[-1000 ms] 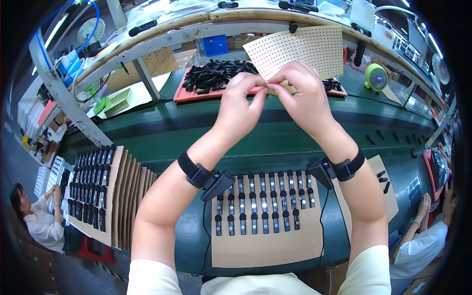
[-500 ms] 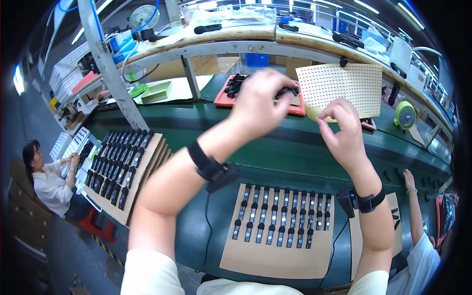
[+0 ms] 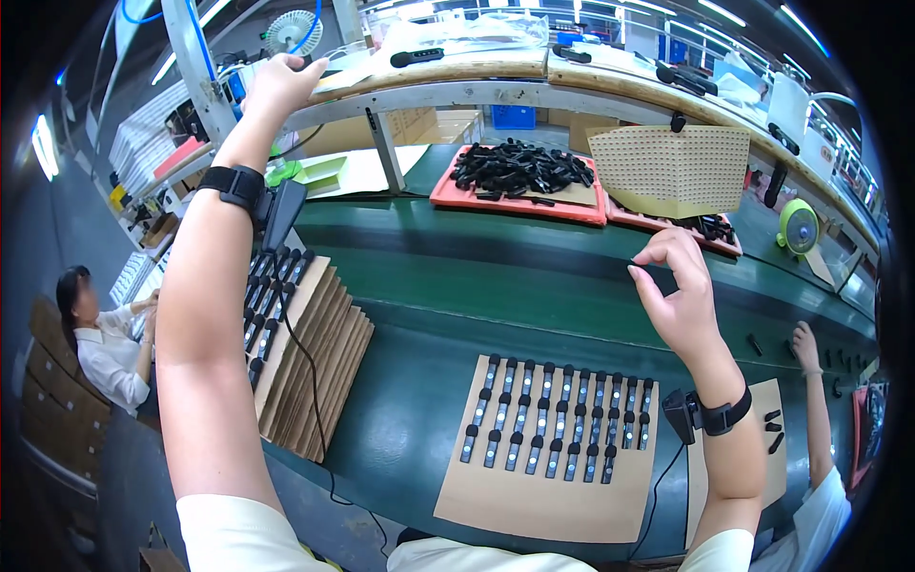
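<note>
My left hand [image 3: 279, 88] is raised to the upper shelf near the white fan, its fingers closed round something dark and mostly hidden. My right hand [image 3: 679, 291] hovers over the green bench, thumb and forefinger pinched; a tiny dark speck shows at their tips, too small to name. Just above it hangs a yellowish sheet [image 3: 667, 167] covered with rows of small stickers, held by a black clip [image 3: 678, 122]. Nearest me lies a cardboard sheet [image 3: 543, 510] bearing rows of small black devices [image 3: 522, 412] with fuzzy tops, like clip-on microphones.
A red tray [image 3: 519, 212] heaped with black parts [image 3: 524, 167] stands at the back, beside another red tray [image 3: 729, 246]. Stacked cardboard layers [image 3: 319, 381] with more devices rise at left. A green fan [image 3: 797, 227] stands right. One co-worker [image 3: 105, 334] sits left; another's hand [image 3: 806, 345] reaches in at right.
My left hand has moved from the red tray up and left to the shelf. My right hand has dropped slightly away from the sticker sheet, whose lower edge now hangs differently.
</note>
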### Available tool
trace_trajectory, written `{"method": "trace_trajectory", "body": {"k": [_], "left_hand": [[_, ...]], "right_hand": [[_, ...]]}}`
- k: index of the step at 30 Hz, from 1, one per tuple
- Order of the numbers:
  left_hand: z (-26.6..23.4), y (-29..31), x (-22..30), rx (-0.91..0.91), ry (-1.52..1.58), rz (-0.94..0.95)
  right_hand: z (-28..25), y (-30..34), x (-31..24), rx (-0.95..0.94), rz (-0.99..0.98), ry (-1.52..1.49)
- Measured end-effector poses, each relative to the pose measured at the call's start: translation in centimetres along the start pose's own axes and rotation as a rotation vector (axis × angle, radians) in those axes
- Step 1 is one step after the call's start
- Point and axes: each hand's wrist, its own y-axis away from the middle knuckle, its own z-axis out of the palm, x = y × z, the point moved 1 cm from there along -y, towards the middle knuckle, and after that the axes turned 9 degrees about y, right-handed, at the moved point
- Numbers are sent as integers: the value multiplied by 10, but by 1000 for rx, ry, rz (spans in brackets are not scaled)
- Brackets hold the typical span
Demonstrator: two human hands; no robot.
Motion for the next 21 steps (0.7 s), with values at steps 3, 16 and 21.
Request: {"method": "trace_trajectory", "body": {"k": [3, 16, 21], "left_hand": [[1, -5, -7, -123, 51, -68], [-25, 242, 113, -157, 1194, 101], [-46, 365, 128, -549, 1411, -45]], "right_hand": [[-3, 2, -4, 9, 10, -34], [-28, 44, -69, 11, 52, -282], [-26, 69, -92, -137, 212, -587]]}}
